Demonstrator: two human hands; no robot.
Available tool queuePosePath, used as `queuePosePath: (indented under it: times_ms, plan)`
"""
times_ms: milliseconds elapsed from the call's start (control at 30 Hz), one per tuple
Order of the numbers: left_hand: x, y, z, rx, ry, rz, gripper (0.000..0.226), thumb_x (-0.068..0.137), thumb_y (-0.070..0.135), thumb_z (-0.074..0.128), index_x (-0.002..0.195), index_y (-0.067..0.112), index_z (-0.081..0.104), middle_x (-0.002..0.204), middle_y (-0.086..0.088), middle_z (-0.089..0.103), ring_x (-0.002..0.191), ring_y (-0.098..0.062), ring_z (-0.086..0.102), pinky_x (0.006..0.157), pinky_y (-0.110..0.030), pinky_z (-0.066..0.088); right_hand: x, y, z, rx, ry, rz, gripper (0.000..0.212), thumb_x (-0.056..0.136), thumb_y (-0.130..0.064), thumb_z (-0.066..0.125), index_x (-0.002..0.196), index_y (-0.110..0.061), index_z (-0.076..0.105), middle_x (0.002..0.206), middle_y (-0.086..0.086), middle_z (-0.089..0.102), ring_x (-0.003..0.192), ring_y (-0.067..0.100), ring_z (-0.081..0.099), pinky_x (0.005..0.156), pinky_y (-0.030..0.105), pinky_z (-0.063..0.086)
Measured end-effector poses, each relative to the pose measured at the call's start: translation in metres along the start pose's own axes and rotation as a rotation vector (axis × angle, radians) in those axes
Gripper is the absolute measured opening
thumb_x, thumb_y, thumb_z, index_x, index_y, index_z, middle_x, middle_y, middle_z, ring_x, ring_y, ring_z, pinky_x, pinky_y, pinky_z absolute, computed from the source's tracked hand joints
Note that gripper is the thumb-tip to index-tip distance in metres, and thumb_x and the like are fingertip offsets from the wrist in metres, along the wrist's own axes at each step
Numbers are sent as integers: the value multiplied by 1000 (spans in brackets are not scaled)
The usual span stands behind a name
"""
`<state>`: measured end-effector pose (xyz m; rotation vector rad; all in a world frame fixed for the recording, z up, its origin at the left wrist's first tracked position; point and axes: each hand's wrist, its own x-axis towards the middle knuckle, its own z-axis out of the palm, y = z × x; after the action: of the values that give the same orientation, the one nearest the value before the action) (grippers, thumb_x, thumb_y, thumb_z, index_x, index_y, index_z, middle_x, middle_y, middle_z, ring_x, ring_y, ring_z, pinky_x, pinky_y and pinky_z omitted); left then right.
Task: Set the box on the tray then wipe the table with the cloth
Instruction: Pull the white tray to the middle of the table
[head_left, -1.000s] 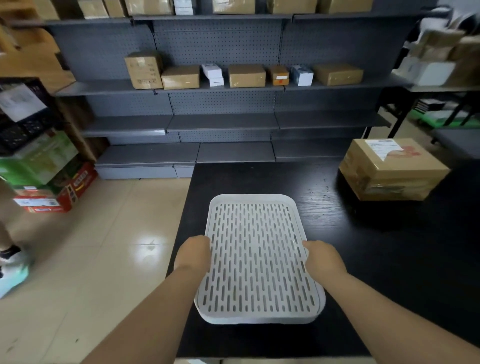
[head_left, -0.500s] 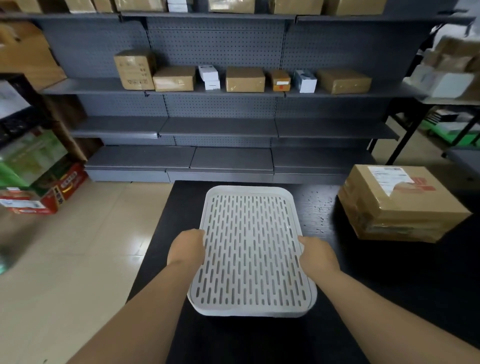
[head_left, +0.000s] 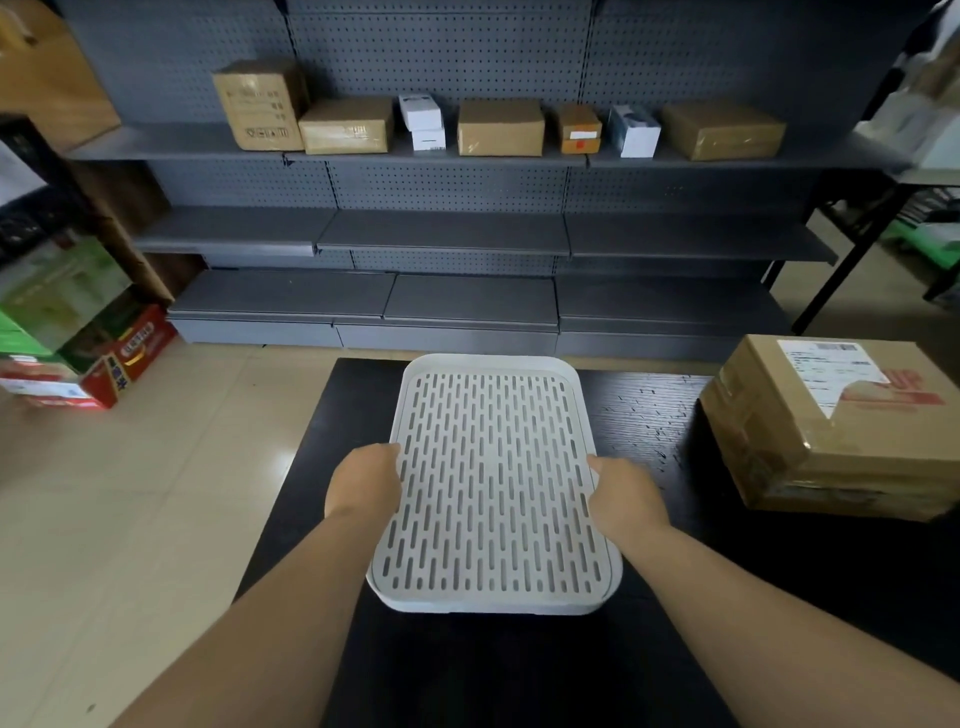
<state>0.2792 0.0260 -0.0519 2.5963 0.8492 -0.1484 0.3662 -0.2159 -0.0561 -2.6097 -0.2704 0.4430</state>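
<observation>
A white slotted tray (head_left: 493, 483) lies lengthwise on the black table (head_left: 649, 415), reaching the table's far edge. My left hand (head_left: 363, 486) grips its left rim and my right hand (head_left: 626, 493) grips its right rim, both near the middle of the long sides. A taped cardboard box (head_left: 836, 431) with a white shipping label sits on the table to the right, well apart from the tray. No cloth is in sight.
Grey shelving (head_left: 441, 239) stands beyond the table, with several small boxes (head_left: 498, 127) on an upper shelf. Stacked colourful cartons (head_left: 78, 338) sit on the tiled floor at left. The table's left edge runs just beside my left forearm.
The tray has slid away from me toward the table's far edge with both hands on its rims. The view has tilted up, so the box sits lower in the frame.
</observation>
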Motion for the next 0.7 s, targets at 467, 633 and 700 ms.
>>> queuePosePath:
  times_ms: [467,633,700]
  plan:
    - [14,-6,11,-105,-5,-34,32,99,20,37,89,10,65,84,-4,67,77,-22,67,71,-32,55,7,-13,9,5,-23,67,37,102,-10,29,127,-5,57,116,10,64,94,20,63,79,29,53]
    - [17,-6,12,-135,-11,-25,29,97,18,39,92,6,65,91,-9,68,79,-25,68,78,-42,59,5,-13,8,-89,-47,22,34,99,-4,33,123,-5,57,121,10,60,104,23,60,89,30,52]
    - [17,-4,9,-88,-1,-1,26,96,18,40,95,9,64,100,-7,63,80,-23,67,78,-42,59,6,-13,8,-83,-27,12,30,96,-8,37,110,-6,63,115,8,60,92,21,60,78,31,53]
